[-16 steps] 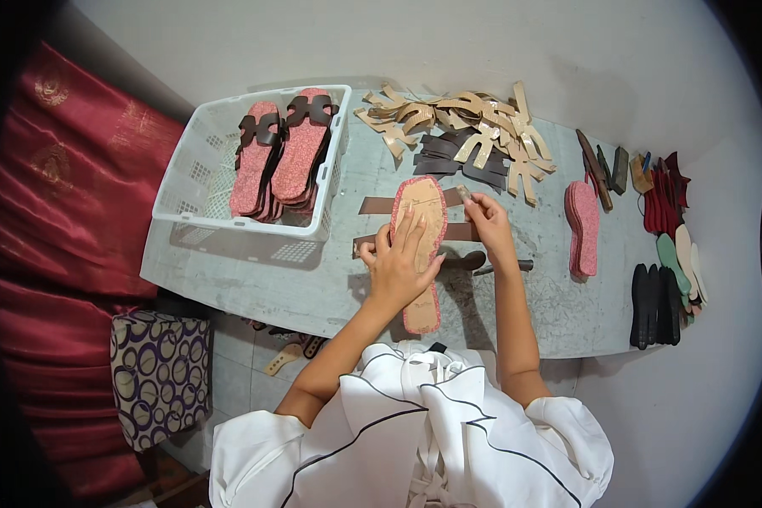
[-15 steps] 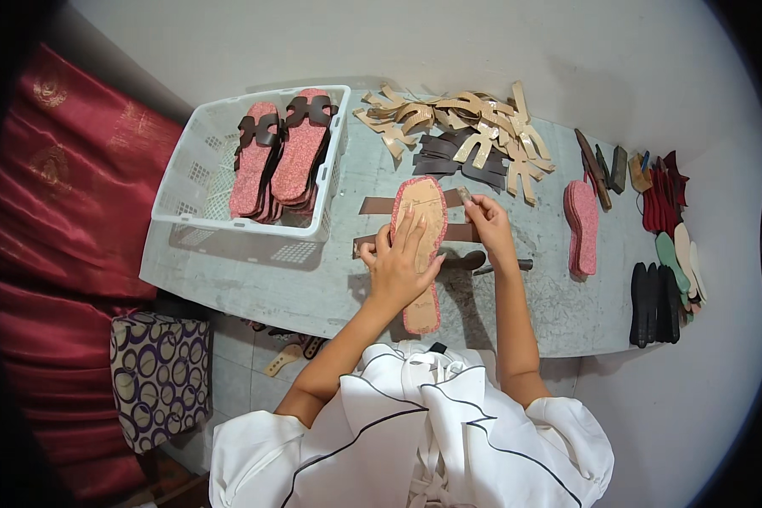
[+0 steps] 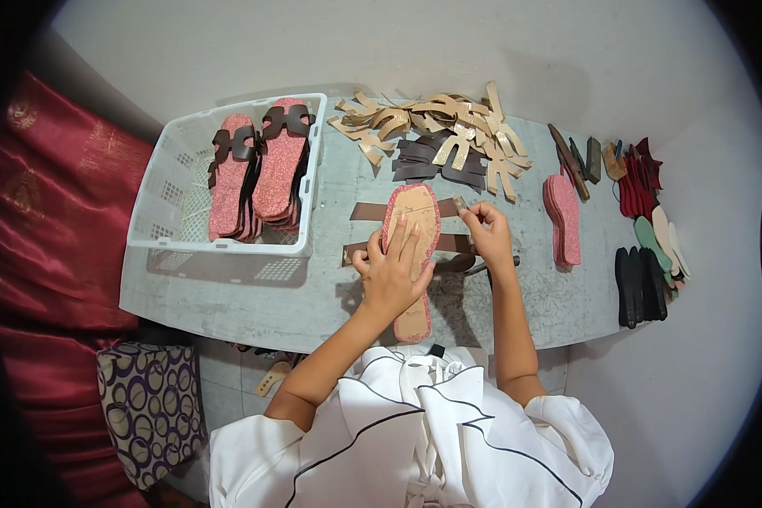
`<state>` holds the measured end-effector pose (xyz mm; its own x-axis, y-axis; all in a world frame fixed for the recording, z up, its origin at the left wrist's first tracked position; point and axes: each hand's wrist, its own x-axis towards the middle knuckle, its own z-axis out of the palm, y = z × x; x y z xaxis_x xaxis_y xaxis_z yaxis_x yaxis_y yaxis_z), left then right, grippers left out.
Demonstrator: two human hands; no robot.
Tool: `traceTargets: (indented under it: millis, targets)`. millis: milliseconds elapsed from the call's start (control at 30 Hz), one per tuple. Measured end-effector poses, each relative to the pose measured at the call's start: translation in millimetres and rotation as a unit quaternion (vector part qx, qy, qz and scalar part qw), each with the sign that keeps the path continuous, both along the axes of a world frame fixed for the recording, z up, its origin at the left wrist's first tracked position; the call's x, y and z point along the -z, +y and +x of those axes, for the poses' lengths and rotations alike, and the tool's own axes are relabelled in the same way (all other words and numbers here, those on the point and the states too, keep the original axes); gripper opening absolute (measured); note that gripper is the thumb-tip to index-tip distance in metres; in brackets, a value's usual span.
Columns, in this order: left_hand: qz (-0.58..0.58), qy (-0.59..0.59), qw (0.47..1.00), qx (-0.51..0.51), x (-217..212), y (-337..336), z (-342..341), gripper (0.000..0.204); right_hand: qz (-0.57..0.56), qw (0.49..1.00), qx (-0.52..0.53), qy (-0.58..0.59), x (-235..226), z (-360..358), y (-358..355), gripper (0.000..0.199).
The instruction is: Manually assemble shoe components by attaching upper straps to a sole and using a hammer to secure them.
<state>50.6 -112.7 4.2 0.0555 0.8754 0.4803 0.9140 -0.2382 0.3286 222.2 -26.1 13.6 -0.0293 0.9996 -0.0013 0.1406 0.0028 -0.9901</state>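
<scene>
A pink-edged sandal insole (image 3: 411, 200) lies with its tan underside up in front of me. My left hand (image 3: 392, 276) rests flat on it, fingers spread. Under the insole a dark brown cut-out strap piece (image 3: 367, 211) sticks out on both sides. To the right of the insole, my right hand (image 3: 492, 234) pinches the light tan end of the upper strap between thumb and fingers. Part of the lower strap band and a dark tool near the right wrist are hidden by my hands and shadow.
A white plastic basket (image 3: 220, 245) at the left holds stacked pink sandals with brown straps. Gold straps (image 3: 461, 110) and dark straps (image 3: 419, 158) are piled behind the insole. Pink insoles (image 3: 561, 220), a knife (image 3: 567, 161) and black soles (image 3: 639, 288) lie at the right.
The view has shifted a little, so everything sits slightly further left. Both hands keep nearly the same places on the insole and strap end, with the right fingers slightly back from its tip.
</scene>
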Motion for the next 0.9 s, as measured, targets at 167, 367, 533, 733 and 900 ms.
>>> traceTargets:
  millis: [167, 367, 533, 733, 900]
  targets:
    - [0.010, 0.023, 1.000, -0.005, 1.8, 2.5, 0.2, 0.056, 0.173, 0.974, 0.037, -0.144, -8.5, -2.8, -8.0, 0.015]
    - [0.013, 0.012, 1.000, 0.003, 0.5, 1.2, -3.5, 0.055, 0.289, 0.910, 0.022, -0.298, -36.9, -27.9, -19.8, 0.013]
    - [0.005, -0.005, 0.998, 0.056, -4.3, 6.0, -14.2, 0.050, 0.370, 0.868, -0.054, -0.327, -36.7, -42.6, -15.2, 0.013]
    - [0.008, 0.017, 0.997, 0.071, -2.1, 7.2, -16.4, 0.046, 0.373, 0.860, -0.106, -0.332, -35.6, -40.3, -6.4, 0.011]
    - [-0.005, -0.033, 0.997, 0.071, -2.5, 5.4, -15.6, 0.056, 0.373, 0.864, -0.112, -0.318, -30.6, -40.2, -5.2, 0.012]
